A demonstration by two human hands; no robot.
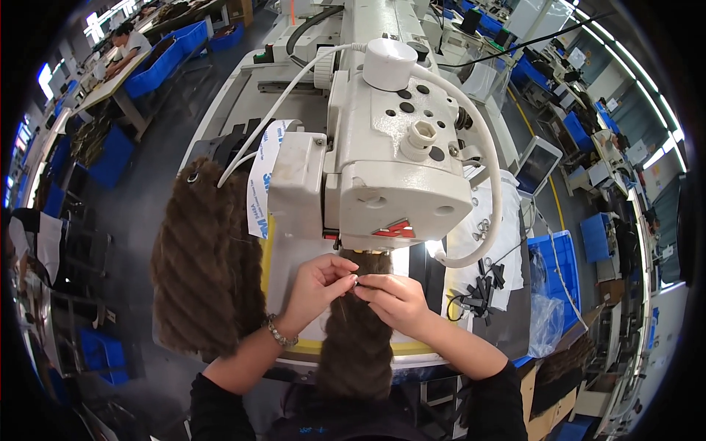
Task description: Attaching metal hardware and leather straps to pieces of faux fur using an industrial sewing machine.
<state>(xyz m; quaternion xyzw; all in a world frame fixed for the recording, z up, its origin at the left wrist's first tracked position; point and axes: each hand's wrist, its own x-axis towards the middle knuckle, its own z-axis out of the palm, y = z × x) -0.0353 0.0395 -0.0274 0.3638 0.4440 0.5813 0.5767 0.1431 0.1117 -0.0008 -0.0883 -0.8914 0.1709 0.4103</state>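
Observation:
My left hand (321,285) and my right hand (393,298) meet fingertip to fingertip just in front of the sewing machine head (401,198). Both are closed in a pinch around something tiny, with a light shiny spot and a dark bit showing; its kind is too small to make out. Beneath the hands a strip of brown fur (354,360) runs from under the machine head toward me and hangs over the table's near edge. A larger brown fur piece (206,264) lies to the left, with a metal ring (193,178) near its far end.
Several black clips or straps (482,294) and metal hooks (482,229) lie on white cloth at the right. A blue crate (562,272) with clear plastic stands beyond. A white cable (494,198) loops beside the machine. A printed paper strip (261,180) hangs left; a co-worker (129,44) sits far left.

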